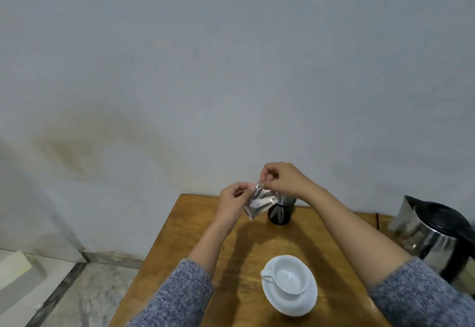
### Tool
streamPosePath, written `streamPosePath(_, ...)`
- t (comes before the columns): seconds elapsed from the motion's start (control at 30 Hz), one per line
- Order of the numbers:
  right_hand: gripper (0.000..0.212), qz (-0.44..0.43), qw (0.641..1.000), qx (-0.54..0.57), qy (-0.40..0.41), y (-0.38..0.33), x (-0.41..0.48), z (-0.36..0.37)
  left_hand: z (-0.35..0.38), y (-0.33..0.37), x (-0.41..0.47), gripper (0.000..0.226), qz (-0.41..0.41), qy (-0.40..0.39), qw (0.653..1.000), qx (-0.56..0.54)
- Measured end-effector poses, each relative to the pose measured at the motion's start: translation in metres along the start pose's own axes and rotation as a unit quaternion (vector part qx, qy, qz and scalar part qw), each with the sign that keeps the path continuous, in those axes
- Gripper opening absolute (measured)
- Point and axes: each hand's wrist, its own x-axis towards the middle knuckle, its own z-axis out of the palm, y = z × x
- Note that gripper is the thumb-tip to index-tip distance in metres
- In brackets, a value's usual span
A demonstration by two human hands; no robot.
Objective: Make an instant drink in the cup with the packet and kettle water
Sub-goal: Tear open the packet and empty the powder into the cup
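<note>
The silvery packet (259, 202) hangs pinched at its top edge between the left hand (232, 202) and right hand (279, 179) — perhaps partly torn — with the empty cup (289, 279) below them and the kettle (434, 234) off right.

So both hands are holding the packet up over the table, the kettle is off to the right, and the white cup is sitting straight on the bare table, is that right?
Not quite. In the head view the white cup sits on a white saucer, not straight on the table. The rest holds: left hand and right hand hold the packet, kettle at right.
</note>
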Motion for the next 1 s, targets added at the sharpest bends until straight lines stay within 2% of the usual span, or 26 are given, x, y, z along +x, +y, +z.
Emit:
streamPosePath(0.43,0.003,-0.03,0.999,-0.023,0.005,0.001,0.003,0.006,-0.006,0.001,0.004,0.012,0.028,-0.041,0.999,0.007)
streamPosePath(0.57,0.004,-0.037,0.995,-0.09,0.009,0.0,0.005,0.008,-0.006,0.002,0.006,0.012,0.043,-0.051,0.996,0.052)
streamPosePath(0.67,0.005,-0.052,0.985,-0.158,0.043,-0.004,0.003,0.01,-0.006,0.003,0.008,0.013,0.038,-0.047,0.997,0.056)
streamPosePath(0.8,0.011,-0.097,0.966,-0.221,0.098,-0.006,-0.001,0.017,-0.008,0.004,0.011,0.011,0.014,-0.022,0.999,0.036)
streamPosePath(1.0,0.017,-0.194,0.938,-0.263,0.114,-0.004,-0.007,0.027,-0.014,0.002,0.005,0.009,0.004,0.003,1.0,0.023)
